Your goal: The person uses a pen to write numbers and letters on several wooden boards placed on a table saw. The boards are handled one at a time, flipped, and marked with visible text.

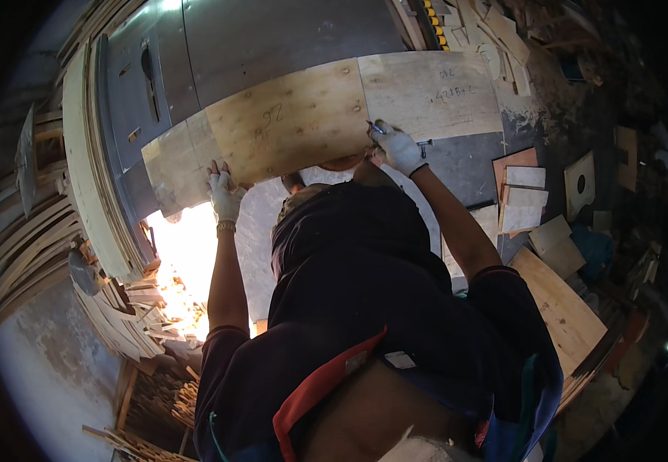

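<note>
Before me a long strip of plywood panels with pencilled marks lies across a grey table. My left hand, in a whitish fingertip-less glove, rests on the near edge of the panel at the strip's left part, fingers spread over it. In my right hand, also gloved, is a pen, its tip near the seam between the yellowish plywood panel and the paler plywood panel. A small metal tool or clamp lies just right of that hand, partly hidden.
A circular saw blade stands up through a slot in the saw table. Stacked boards line its left side. Wood offcuts lie at right, with a large plywood sheet below. Bright light glares at lower left.
</note>
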The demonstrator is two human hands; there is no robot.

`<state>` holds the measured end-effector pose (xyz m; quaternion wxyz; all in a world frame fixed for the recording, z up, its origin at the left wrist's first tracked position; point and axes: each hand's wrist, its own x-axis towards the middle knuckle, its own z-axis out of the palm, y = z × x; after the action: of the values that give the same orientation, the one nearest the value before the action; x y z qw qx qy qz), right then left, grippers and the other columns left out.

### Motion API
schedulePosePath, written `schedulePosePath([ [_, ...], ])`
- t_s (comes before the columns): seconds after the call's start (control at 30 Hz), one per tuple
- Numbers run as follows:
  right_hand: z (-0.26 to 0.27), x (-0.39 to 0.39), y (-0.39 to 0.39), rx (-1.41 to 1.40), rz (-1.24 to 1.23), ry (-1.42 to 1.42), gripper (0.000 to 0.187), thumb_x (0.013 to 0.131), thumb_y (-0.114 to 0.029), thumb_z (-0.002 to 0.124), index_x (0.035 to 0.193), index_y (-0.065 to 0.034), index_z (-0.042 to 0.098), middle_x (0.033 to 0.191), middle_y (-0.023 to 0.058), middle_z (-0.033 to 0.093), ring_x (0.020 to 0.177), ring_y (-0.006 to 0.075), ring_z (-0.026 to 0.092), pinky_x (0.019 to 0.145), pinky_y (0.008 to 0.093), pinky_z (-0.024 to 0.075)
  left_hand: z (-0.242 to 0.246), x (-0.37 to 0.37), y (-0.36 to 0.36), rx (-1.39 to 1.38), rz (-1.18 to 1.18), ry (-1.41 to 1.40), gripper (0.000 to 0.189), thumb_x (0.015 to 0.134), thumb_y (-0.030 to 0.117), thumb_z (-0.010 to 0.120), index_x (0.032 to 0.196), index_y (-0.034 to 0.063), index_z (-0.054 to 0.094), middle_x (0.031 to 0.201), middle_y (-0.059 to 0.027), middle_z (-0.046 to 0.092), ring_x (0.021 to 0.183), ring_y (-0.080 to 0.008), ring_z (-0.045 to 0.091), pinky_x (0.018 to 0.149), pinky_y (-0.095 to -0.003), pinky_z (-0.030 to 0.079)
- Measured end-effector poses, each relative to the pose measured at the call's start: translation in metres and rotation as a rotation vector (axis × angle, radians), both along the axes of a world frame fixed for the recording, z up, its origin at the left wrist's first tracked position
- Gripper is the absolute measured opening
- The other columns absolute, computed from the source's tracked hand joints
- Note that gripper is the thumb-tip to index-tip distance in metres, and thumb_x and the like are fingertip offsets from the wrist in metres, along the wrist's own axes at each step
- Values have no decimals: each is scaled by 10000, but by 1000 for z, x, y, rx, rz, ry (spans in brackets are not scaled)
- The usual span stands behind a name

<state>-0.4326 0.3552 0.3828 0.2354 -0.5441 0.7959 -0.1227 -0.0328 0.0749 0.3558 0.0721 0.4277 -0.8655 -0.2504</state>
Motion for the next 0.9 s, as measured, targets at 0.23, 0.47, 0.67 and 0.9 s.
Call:
schedulePosePath([
  [0.23, -3, 1, 3, -66, 12, 52, 540, 865, -278, 694, 1355, -79, 586, 1411, 187, 534, 1161, 402, 607, 975, 454, 521, -1, 0, 0, -33, -37, -32, 885, 732, 391, 878, 1477, 76, 520, 1660, -202, 282, 1553, -382, 195, 1231, -557, 116],
  [0.47, 0, -3, 1, -30, 23, 10, 548, 849, -268, 716, 1358, -101, 604, 1413, 212, 559, 1191, 400, 608, 1003, 455, 512, -7, 2, 2, -62, -4, -9, 882, 727, 382, 880, 1464, 40, 537, 1659, -191, 294, 1544, -381, 223, 1228, -545, 118],
  [0.67, -5, -3, -1, -61, 70, 12, 546, 843, -294, 723, 1338, -93, 609, 1384, 223, 568, 1169, 405, 615, 980, 465, 520, -22, 7, -2, 225, 165, 250, 847, 778, 359, 833, 1501, 79, 491, 1663, -170, 287, 1555, -354, 201, 1224, -552, 173],
  [0.9, -21, -7, 9, -165, 50, 35, 590, 824, -276, 751, 1357, -79, 595, 1351, 231, 586, 1136, 409, 627, 952, 471, 527, 3, -4, 2, -35, -24, -124, 680, 952, 223, 685, 1562, 151, 393, 1673, -112, 262, 1543, -314, 241, 1155, -615, 340],
])
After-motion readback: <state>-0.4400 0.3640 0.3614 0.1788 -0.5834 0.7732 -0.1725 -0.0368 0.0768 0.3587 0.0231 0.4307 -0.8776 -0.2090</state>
